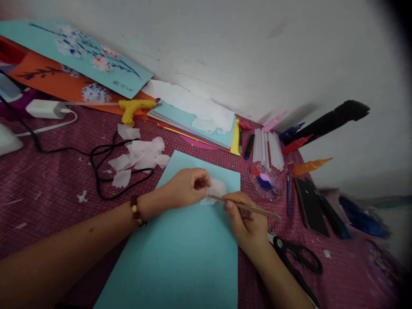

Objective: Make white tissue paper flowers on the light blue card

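A light-blue paper sheet (193, 249) lies in front of me on the cloth. On its upper part sits a small crumpled clump of white tissue paper (218, 188). My left hand (189, 186) is closed at the clump's left edge, fingertips curled in a pinch on the tissue; exactly what lies between them is partly hidden. A flat wooden craft stick (257, 209) is gripped in my right hand (246, 219), its thin tip touching or very near the tissue just by my left fingers.
Loose tissue pieces (141, 154) and a looped black cord (99, 171) lie left. Behind are a yellow glue gun (130, 109), stacked coloured paper (199, 124) and finished pictures (80, 56). Glue sticks (275, 150), a paint palette (265, 182), a phone (311, 206) and scissors (298, 257) lie right.
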Motion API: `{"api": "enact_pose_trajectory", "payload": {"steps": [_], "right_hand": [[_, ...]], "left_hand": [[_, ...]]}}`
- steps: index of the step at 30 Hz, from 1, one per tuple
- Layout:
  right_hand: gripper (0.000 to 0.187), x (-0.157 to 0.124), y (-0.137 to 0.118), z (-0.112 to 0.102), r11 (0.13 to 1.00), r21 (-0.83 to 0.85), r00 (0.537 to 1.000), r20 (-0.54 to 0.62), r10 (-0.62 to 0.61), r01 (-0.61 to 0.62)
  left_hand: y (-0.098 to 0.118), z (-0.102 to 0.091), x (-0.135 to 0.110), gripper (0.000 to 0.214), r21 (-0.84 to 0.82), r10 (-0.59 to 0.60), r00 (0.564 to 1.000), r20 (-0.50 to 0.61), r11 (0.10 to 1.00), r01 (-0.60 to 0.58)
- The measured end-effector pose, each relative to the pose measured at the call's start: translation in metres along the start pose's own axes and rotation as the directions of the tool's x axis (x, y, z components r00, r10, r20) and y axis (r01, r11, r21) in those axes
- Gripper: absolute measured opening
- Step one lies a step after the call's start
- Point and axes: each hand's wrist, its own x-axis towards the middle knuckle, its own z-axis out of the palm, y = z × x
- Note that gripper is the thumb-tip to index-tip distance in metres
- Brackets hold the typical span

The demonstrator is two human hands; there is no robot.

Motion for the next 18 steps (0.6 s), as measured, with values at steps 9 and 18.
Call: {"api": "enact_pose_trajectory", "payload": {"steps": [9, 18], "right_hand": [[0.016, 0.001, -0.006, -0.001, 0.962, -0.214, 0.978, 0.157, -0.138, 0.170], [0.032, -0.005, -0.024, 0.004, 0.796, -0.453, 0.896, 0.376, -0.238, 0.401]], "left_hand": [[-0.007, -0.004, 0.005, 0.004, -0.241, -0.115, 0.987, -0.116, 0.967, 0.084], [-0.008, -0.006, 0.005, 0.004, -0.179, -0.105, 0.985, -0.138, 0.981, 0.080]]}}
